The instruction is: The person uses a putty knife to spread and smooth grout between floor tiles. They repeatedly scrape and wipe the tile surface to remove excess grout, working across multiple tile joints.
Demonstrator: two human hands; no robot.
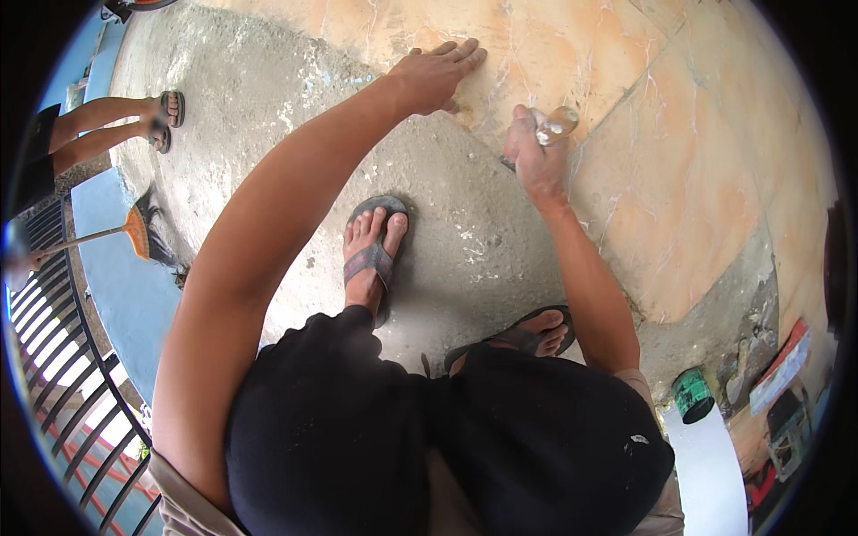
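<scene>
My hands point(438, 76) are bare; I wear a tan shirt point(189, 498), black bottoms point(331, 429) with one whitish smudge point(637, 439), dark thong sandals point(369, 259).

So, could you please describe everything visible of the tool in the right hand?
The tool has a rounded, glossy handle end, amber and whitish, perhaps plastic, jutting rightward from the right hand, which grips it and hides its middle. A small dark part of unclear shape shows left of the fist, near the tiles.

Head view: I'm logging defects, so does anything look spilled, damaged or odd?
Pale splotches mar the gray concrete beside the tiles, and a white mark stands out against the black trousers' right leg; stain or tear, I can't tell.
</scene>
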